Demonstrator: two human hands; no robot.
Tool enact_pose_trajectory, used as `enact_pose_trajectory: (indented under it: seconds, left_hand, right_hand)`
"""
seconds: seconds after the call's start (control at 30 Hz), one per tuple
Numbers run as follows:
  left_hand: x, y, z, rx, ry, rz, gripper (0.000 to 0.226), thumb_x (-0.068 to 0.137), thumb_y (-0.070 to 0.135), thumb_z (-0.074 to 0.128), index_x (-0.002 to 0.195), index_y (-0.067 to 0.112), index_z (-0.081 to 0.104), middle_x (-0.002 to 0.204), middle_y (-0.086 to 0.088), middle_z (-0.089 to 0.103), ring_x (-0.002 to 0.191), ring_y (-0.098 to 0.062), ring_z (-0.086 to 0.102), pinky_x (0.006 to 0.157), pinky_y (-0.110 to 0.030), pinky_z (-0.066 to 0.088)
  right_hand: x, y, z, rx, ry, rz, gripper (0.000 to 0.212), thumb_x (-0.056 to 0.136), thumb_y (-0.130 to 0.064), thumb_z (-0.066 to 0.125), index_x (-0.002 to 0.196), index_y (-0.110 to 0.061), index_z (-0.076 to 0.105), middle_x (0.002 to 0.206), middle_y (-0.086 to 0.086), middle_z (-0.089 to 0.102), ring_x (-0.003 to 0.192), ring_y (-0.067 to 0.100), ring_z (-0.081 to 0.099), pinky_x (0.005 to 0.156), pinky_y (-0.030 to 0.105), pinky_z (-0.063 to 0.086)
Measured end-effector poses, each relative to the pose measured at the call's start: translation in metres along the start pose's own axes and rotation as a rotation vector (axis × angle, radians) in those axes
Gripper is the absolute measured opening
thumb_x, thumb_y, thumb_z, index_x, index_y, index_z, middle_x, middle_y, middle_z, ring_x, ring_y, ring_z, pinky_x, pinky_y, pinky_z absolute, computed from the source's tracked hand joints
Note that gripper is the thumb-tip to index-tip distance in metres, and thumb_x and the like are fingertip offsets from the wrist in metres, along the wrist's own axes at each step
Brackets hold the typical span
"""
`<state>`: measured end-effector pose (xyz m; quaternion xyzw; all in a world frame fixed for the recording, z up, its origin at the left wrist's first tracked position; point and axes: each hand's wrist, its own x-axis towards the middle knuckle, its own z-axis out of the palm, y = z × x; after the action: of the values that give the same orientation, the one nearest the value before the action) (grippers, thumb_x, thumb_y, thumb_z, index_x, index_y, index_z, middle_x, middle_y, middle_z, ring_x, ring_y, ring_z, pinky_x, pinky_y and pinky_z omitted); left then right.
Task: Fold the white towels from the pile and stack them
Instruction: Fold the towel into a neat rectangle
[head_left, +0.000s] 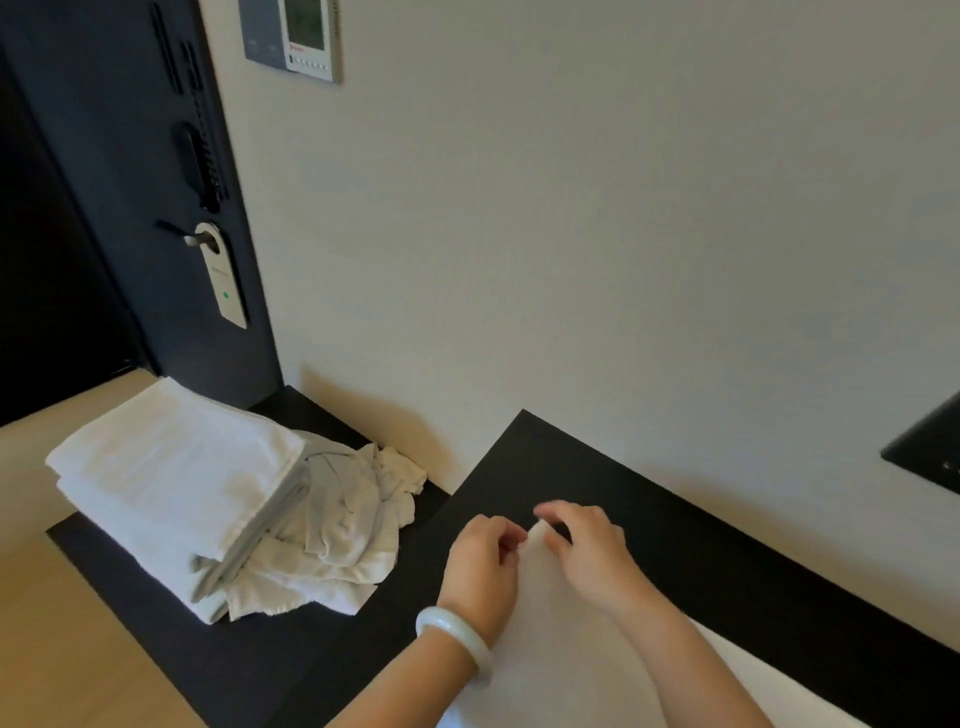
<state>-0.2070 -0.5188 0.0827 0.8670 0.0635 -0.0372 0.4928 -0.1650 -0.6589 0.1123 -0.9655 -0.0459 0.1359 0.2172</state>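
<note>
Towel (561, 654) lies flat on the table (727, 561), with the stack (171, 467) and pile (353, 514) off to your left. Your left hand (485, 558) and right hand (587, 551) both pinch its far corner. Keep that edge taut, and match corners squarely before creasing.

- The left grip (483, 564) and the right grip (592, 556) pinch the far corner of a white towel (561, 654) on the dark desk (311, 654).
- The folded towels (171, 467) lie against a crumpled pile (353, 519).

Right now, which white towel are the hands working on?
The flat towel on the dark table: left hand and right hand pinch its far corner. The folded stack and crumpled pile lie untouched to the left.
</note>
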Motion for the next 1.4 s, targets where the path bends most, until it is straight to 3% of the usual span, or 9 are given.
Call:
enact_pose_trajectory:
  seconds: [0.17, 0.37, 0.53, 0.67, 0.8, 0.9, 0.97, 1.07, 1.4]
  left_hand:
    - [0.003, -0.005, -0.001, -0.101, -0.091, -0.115, 0.015, 0.095, 0.023, 0.059, 0.104, 0.035, 0.055, 0.098, 0.011, 0.058, 0.087, -0.004, 0.059, 0.068, -0.011, 0.046]
    - [0.003, -0.006, -0.002, -0.066, -0.125, -0.156, 0.012, 0.093, 0.037, 0.061, 0.102, 0.035, 0.054, 0.095, 0.010, 0.060, 0.083, -0.004, 0.059, 0.064, -0.012, 0.044]
    - [-0.008, -0.010, -0.010, 0.027, -0.205, -0.198, 0.006, 0.093, 0.039, 0.058, 0.095, 0.035, 0.053, 0.090, 0.009, 0.060, 0.080, -0.006, 0.061, 0.067, -0.018, 0.049]
    - [-0.030, -0.018, -0.025, 0.153, -0.297, -0.231, 0.018, 0.089, 0.046, 0.059, 0.092, 0.028, 0.057, 0.088, 0.009, 0.061, 0.079, -0.009, 0.060, 0.072, -0.025, 0.052]
    - [-0.061, -0.032, -0.038, 0.213, -0.308, -0.255, 0.024, 0.089, 0.049, 0.059, 0.080, 0.028, 0.053, 0.082, 0.010, 0.057, 0.071, -0.006, 0.053, 0.063, -0.020, 0.044]
    - [-0.077, -0.038, -0.047, 0.199, -0.283, -0.250, 0.024, 0.090, 0.050, 0.059, 0.086, 0.026, 0.057, 0.087, 0.008, 0.061, 0.075, -0.006, 0.056, 0.068, -0.020, 0.047]
    - [-0.083, -0.041, -0.052, 0.182, -0.282, -0.258, 0.022, 0.091, 0.049, 0.059, 0.088, 0.028, 0.057, 0.088, 0.008, 0.062, 0.077, -0.004, 0.058, 0.069, -0.018, 0.048]
    - [-0.089, -0.043, -0.056, 0.198, -0.266, -0.231, 0.018, 0.093, 0.047, 0.058, 0.086, 0.031, 0.053, 0.088, 0.007, 0.062, 0.081, -0.005, 0.059, 0.070, -0.016, 0.047]
    - [-0.091, -0.032, -0.056, 0.178, -0.261, -0.200, 0.017, 0.093, 0.043, 0.057, 0.098, 0.028, 0.055, 0.095, 0.008, 0.061, 0.086, -0.006, 0.060, 0.076, -0.019, 0.050]
  right_hand:
    - [0.021, 0.011, -0.015, -0.090, -0.131, -0.083, 0.009, 0.093, -0.041, 0.063, 0.091, -0.033, 0.058, 0.108, -0.015, 0.045, 0.113, 0.010, 0.040, 0.098, 0.030, 0.038]
    - [0.026, 0.016, -0.009, 0.092, -0.201, 0.028, 0.016, 0.098, -0.034, 0.056, 0.085, -0.026, 0.054, 0.085, -0.005, 0.061, 0.080, 0.007, 0.058, 0.069, 0.022, 0.042]
    - [0.025, 0.015, 0.010, -0.030, -0.071, 0.069, 0.017, 0.101, -0.037, 0.047, 0.088, -0.027, 0.048, 0.088, -0.005, 0.059, 0.091, 0.015, 0.056, 0.084, 0.035, 0.050]
    - [0.004, 0.019, 0.041, -0.222, 0.302, -0.105, 0.021, 0.101, -0.033, 0.035, 0.081, -0.030, 0.038, 0.077, -0.010, 0.048, 0.074, 0.009, 0.045, 0.073, 0.028, 0.038]
    - [0.001, 0.028, 0.057, -0.273, 0.398, -0.155, 0.030, 0.101, -0.041, 0.038, 0.121, -0.030, 0.056, 0.123, -0.003, 0.054, 0.113, 0.016, 0.048, 0.097, 0.035, 0.037]
    - [0.008, 0.030, 0.055, -0.350, 0.261, -0.176, 0.059, 0.100, -0.052, 0.012, 0.151, -0.033, 0.033, 0.162, -0.002, 0.022, 0.150, 0.015, 0.015, 0.121, 0.043, 0.005]
    - [0.012, 0.031, 0.056, -0.358, 0.202, -0.166, 0.070, 0.094, -0.055, -0.006, 0.156, -0.035, 0.016, 0.166, -0.004, 0.005, 0.152, 0.012, -0.003, 0.122, 0.045, -0.007]
    - [0.016, 0.032, 0.056, -0.354, 0.165, -0.110, 0.063, 0.097, -0.052, -0.005, 0.157, -0.035, 0.005, 0.166, -0.004, -0.001, 0.152, 0.012, -0.008, 0.123, 0.048, -0.006]
    - [-0.016, 0.010, 0.051, -0.403, 0.283, -0.055, 0.064, 0.100, -0.051, 0.002, 0.158, -0.025, 0.002, 0.166, -0.001, -0.003, 0.151, 0.014, -0.011, 0.122, 0.047, -0.009]
